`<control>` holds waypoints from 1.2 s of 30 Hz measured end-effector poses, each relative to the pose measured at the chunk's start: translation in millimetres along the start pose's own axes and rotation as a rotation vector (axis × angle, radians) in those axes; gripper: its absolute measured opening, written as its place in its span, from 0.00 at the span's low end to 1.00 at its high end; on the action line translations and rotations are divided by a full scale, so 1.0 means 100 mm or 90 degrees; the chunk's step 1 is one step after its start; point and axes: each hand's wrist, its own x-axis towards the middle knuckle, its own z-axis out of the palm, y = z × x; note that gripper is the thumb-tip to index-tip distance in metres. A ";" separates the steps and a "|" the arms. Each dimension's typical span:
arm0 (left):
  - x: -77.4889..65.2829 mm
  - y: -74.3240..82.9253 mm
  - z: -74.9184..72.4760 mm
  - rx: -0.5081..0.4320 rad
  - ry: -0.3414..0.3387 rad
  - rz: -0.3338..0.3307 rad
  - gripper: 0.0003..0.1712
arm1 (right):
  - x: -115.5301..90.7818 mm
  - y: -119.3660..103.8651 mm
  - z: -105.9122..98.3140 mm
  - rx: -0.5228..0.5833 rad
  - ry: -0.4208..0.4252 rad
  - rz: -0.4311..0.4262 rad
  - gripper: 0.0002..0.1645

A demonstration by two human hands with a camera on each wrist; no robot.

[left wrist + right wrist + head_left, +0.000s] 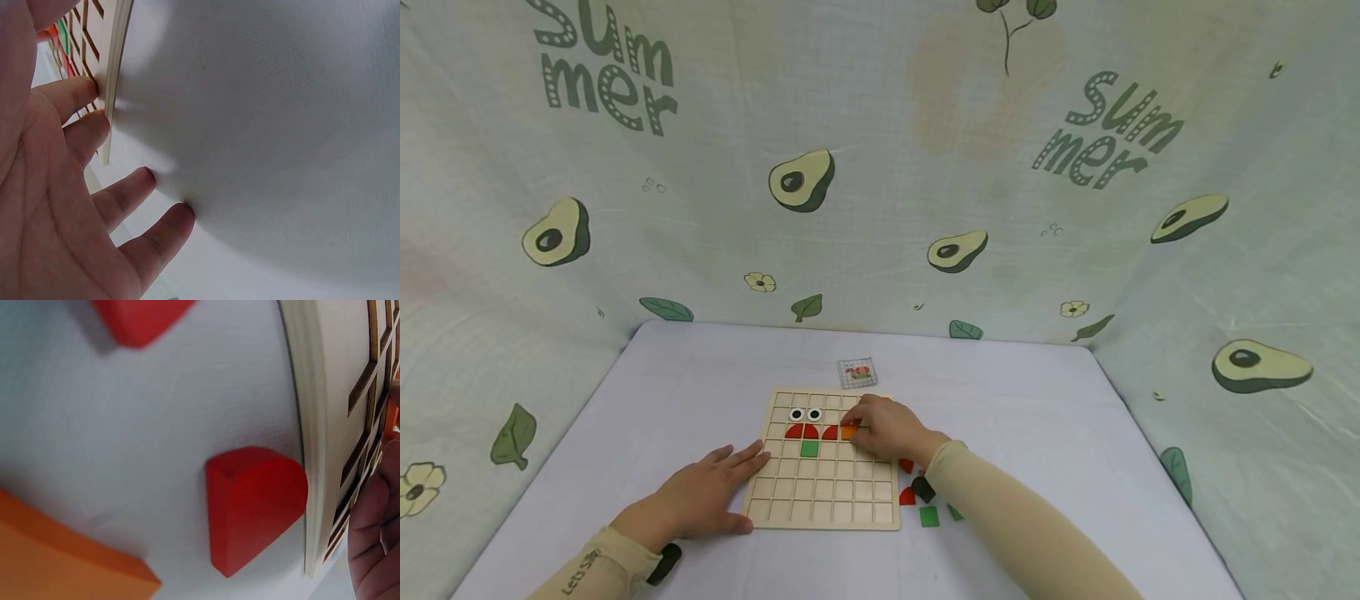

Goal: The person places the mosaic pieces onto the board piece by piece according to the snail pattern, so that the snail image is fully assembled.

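Note:
A wooden grid board point(823, 508) lies on the table. My right hand point(891, 427) reaches over its right part and pinches an orange piece point(848, 433) at a cell. To the left of that piece, red rounded pieces point(831, 432) sit in the same row. Above them are two white eye pieces point(806, 414) with black pupils; a green square point(808, 448) is set one row below. My left hand point(703, 492) is spread with its fingers extended along the board's left edge. In the left wrist view, two fingertips point(87, 128) touch the board and two rest on the cloth.
Behind the board lies a small picture card point(857, 372) with a grid design. Loose pieces lie right of the board, among them a red one point(256, 506), an orange one point(56, 556) and a green square point(929, 517). My right forearm partly covers them.

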 end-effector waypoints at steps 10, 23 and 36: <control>0.00 0.01 0.00 0.000 0.004 0.004 0.54 | -0.01 -0.01 0.00 0.006 0.003 -0.008 0.16; -0.02 0.04 -0.03 -0.004 0.006 0.009 0.54 | -0.01 -0.01 -0.02 -0.003 0.001 -0.010 0.16; -0.01 0.04 -0.04 0.000 0.001 0.004 0.54 | -0.32 0.15 -0.32 0.011 -0.012 0.019 0.16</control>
